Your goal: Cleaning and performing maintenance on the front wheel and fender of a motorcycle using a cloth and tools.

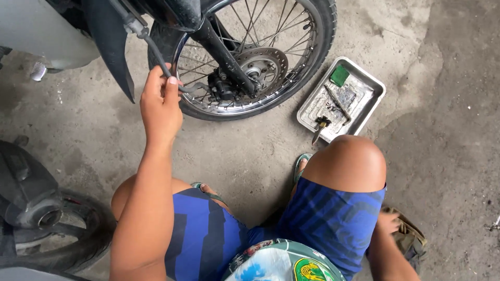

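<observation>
Head view, left hand (160,104): raised at about 10 o'clock of the frame, fingers pinched shut around the black brake hose (156,52).
Hose against the grip: runs up from the fist toward 11 o'clock to a metal fitting, and out below the thumb toward 3 o'clock to the brake caliper (223,88).
Front wheel (255,57): at 12 o'clock, spoked, just right of the gripping hand (disc and caliper at its hub).
Right hand (388,222): low at 4 o'clock, behind the knee, resting on an olive cloth bag (411,237); closure of the fingers cannot be told.
Metal tray (372,83): at 2 o'clock on the concrete, holding a green block (340,75) and small tools.
Second wheel (78,234): at 8 o'clock.
</observation>
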